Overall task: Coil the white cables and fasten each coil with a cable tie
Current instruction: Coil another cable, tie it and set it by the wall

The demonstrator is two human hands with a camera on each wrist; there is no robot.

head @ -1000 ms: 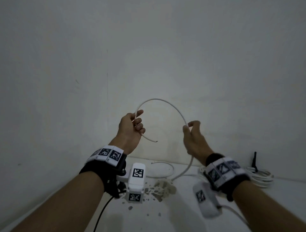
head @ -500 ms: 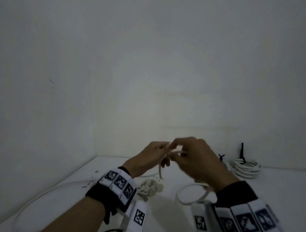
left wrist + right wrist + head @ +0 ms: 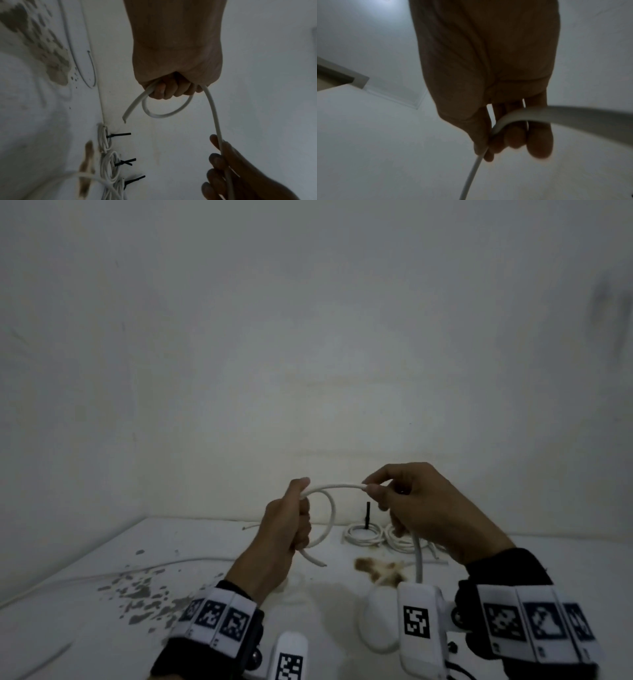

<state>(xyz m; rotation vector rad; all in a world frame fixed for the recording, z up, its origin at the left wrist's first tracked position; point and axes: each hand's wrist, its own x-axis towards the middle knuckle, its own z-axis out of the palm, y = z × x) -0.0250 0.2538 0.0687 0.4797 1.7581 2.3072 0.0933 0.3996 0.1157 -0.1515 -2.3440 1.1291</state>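
I hold a white cable (image 3: 337,485) up in front of the wall with both hands. My left hand (image 3: 289,527) grips one small loop (image 3: 169,112) in its fist, and the cut end (image 3: 313,559) pokes out below the fist. My right hand (image 3: 416,501) pinches the same cable a short way to the right between thumb and fingers, as the right wrist view shows at the cable (image 3: 518,115). From there the cable drops toward the table (image 3: 418,556). Finished white coils (image 3: 364,534) with black cable ties (image 3: 118,135) lie at the back by the wall.
The white table (image 3: 85,638) meets the walls in a corner at the left. Another loose white cable (image 3: 164,564) runs across its left side. Grey flaked patches (image 3: 144,594) and a brown stain (image 3: 380,570) mark the top.
The hands had come together; now they stand apart, a small loop held in the left fist, the right hand pinching the cable further along. The view has dropped toward the table.
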